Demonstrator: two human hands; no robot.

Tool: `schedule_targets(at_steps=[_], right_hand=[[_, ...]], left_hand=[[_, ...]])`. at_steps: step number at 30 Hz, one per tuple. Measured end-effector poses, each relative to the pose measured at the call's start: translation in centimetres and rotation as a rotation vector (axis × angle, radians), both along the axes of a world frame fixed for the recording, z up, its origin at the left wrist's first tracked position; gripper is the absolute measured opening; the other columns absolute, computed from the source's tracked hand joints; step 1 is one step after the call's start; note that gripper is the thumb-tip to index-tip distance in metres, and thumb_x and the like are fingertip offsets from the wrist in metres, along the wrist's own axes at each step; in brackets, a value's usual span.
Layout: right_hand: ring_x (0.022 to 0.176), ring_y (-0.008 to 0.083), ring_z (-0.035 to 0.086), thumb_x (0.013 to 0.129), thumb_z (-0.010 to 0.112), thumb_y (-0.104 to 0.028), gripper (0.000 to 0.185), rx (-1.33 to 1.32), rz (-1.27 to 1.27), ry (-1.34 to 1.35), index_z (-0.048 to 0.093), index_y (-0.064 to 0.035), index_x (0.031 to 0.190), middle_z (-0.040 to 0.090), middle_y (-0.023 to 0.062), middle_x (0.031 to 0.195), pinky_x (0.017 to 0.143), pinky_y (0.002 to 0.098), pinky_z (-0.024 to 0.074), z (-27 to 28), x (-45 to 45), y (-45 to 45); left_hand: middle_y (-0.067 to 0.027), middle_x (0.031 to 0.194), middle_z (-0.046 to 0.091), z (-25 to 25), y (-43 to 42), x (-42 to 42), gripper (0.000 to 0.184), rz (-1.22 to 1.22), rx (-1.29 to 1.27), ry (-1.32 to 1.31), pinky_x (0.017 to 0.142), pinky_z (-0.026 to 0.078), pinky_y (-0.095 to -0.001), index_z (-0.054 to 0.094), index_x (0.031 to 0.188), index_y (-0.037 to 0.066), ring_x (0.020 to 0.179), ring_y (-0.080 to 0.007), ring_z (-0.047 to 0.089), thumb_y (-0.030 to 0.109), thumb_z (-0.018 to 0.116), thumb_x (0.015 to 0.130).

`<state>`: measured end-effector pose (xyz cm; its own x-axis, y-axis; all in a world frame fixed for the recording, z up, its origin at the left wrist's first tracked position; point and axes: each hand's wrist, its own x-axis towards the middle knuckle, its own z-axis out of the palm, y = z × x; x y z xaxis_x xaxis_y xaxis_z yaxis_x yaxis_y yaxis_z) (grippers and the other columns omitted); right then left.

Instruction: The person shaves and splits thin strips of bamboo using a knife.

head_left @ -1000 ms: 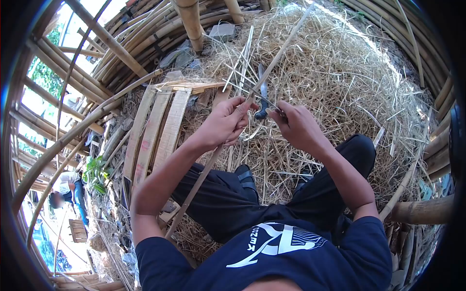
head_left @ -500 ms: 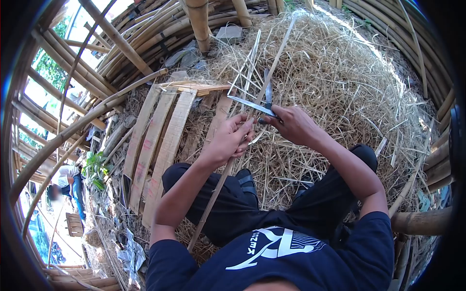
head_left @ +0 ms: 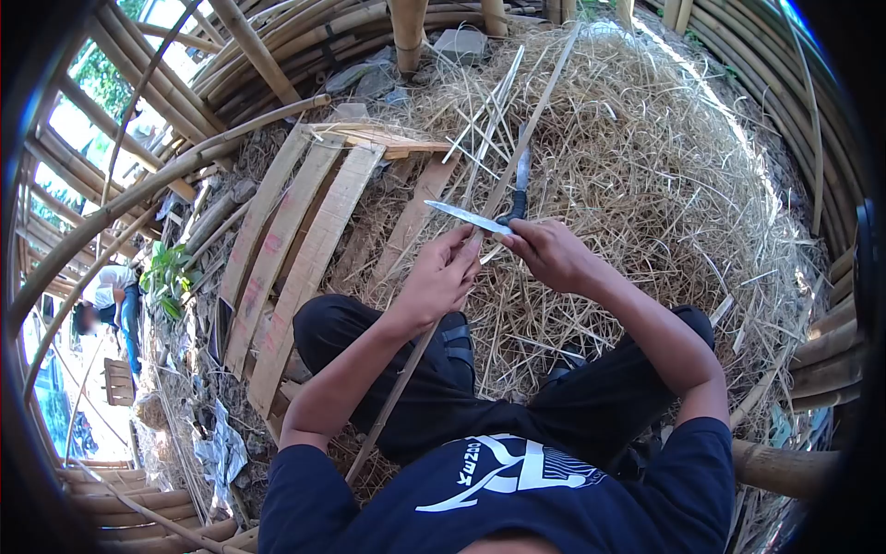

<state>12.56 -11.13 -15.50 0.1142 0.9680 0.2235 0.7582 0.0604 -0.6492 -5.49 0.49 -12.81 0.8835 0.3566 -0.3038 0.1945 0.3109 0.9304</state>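
Note:
My left hand [head_left: 443, 282] is closed around a long, thin bamboo strip [head_left: 395, 395], which slants from beside my lap up across the straw. In my right hand [head_left: 549, 254] is a knife [head_left: 461, 215], its blade pointing left and lying across the strip just above my left fingers. Beyond my right hand, a second blade with a dark handle [head_left: 520, 198] lies on the straw. Several pale split strips [head_left: 494, 115] lie crossed on the straw ahead of my hands.
Wooden slats [head_left: 309, 268] stand at the left of my knees. Straw shavings [head_left: 646, 166] cover the ground. Bamboo poles [head_left: 784, 466] surround the area. A person [head_left: 118, 300] is bent over at the far left, near a small wooden crate [head_left: 118, 382].
The knife has turned so its blade points left across the strip, and my right hand has come closer to my left. The view has shifted slightly.

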Motion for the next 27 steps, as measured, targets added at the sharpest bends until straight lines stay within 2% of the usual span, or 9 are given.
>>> schedule_targets(at_steps=[5,13,17,20,21,22,24,26,27], right_hand=[[0.067,0.0409,0.054,0.101,0.042,-0.028,0.031,-0.085,0.014,0.046,0.051,-0.0004,0.091,0.054,0.0217,0.071,0.062,0.0461,0.0405,-1.3,-0.3,-0.2],[0.056,0.0389,0.052,0.099,0.045,-0.037,0.036,-0.137,0.023,0.176,0.056,-0.0039,0.09,0.049,0.0176,0.057,0.056,0.0464,0.0388,-1.5,0.0,-0.1],[0.057,0.038,0.053,0.097,0.046,-0.041,0.036,-0.109,-0.026,0.022,0.058,-0.0076,0.088,0.049,0.0166,0.057,0.055,0.0459,0.0382,-3.9,0.7,0.5],[0.05,0.0321,0.047,0.097,0.045,-0.044,0.039,-0.198,-0.087,-0.091,0.056,-0.0105,0.082,0.048,0.0112,0.055,0.051,0.0431,0.0359,-5.6,1.8,1.4],[0.047,0.0221,0.045,0.099,0.042,-0.043,0.039,-0.214,-0.114,-0.152,0.063,-0.0111,0.092,0.048,0.0072,0.054,0.048,0.0375,0.0368,-5.6,2.7,1.6],[0.048,0.0143,0.047,0.101,0.039,-0.045,0.042,-0.422,-0.396,0.117,0.062,-0.0098,0.097,0.057,0.0043,0.063,0.045,0.0344,0.0372,-4.2,3.2,1.7],[0.05,0.0095,0.045,0.102,0.035,-0.044,0.045,-0.393,-0.731,0.22,0.063,-0.0083,0.1,0.055,0.0008,0.065,0.043,0.0277,0.0355,-4.4,10.8,0.3],[0.049,0.0096,0.041,0.103,0.036,-0.042,0.047,0.018,-0.688,0.112,0.062,-0.0045,0.094,0.049,-0.0002,0.06,0.042,0.0273,0.0324,-3.9,13.4,-1.4],[0.049,0.0096,0.041,0.103,0.036,-0.042,0.047,0.019,-0.678,0.097,0.062,-0.0045,0.094,0.049,-0.0002,0.06,0.042,0.0273,0.0324,-2.9,12.8,-1.2]], left_hand=[[0.0076,0.06,0.038,-1.0,-0.7,-0.1,0.022,0.059,-0.015,0.062,0.036,0.022,-0.0191,0.052,0.119,0.006,0.042,-0.0004,0.029,0.019,0.043,0.103],[0.0078,0.061,0.038,-2.2,-0.7,-0.5,0.023,0.044,-0.041,0.042,0.037,0.022,-0.0186,0.053,0.119,0.005,0.044,-0.0002,0.031,0.018,0.045,0.103],[0.0079,0.061,0.038,-2.9,-0.3,-0.5,0.022,0.042,-0.023,0.099,0.037,0.022,-0.0183,0.054,0.118,0.005,0.045,0.0001,0.031,0.018,0.045,0.103],[0.009,0.06,0.031,-2.9,-0.1,-0.7,0.023,0.04,-0.032,0.149,0.036,0.018,-0.0185,0.053,0.118,0.007,0.041,0.0006,0.025,0.021,0.043,0.104],[0.009,0.06,0.031,-2.4,-0.1,-1.0,0.023,0.055,-0.04,0.143,0.036,0.019,-0.018,0.052,0.12,0.007,0.041,0.0007,0.025,0.021,0.043,0.104],[0.009,0.06,0.031,-2.1,0.0,-1.1,0.025,0.072,-0.049,0.131,0.036,0.019,-0.0174,0.051,0.122,0.007,0.041,0.0008,0.025,0.02,0.043,0.104],[0.0089,0.06,0.03,-1.6,-0.3,-2.6,0.025,0.063,-0.034,0.15,0.036,0.019,-0.0169,0.05,0.124,0.006,0.041,0.0009,0.025,0.019,0.042,0.104],[0.0076,0.061,0.03,-1.6,0.2,-3.8,0.028,0.065,-0.049,0.136,0.034,0.02,-0.0161,0.046,0.129,0.006,0.04,0.0006,0.025,0.018,0.04,0.104],[0.0076,0.061,0.03,-1.5,0.6,-3.3,0.028,0.074,-0.054,0.121,0.034,0.02,-0.0161,0.046,0.129,0.006,0.04,0.0006,0.025,0.018,0.04,0.104]])
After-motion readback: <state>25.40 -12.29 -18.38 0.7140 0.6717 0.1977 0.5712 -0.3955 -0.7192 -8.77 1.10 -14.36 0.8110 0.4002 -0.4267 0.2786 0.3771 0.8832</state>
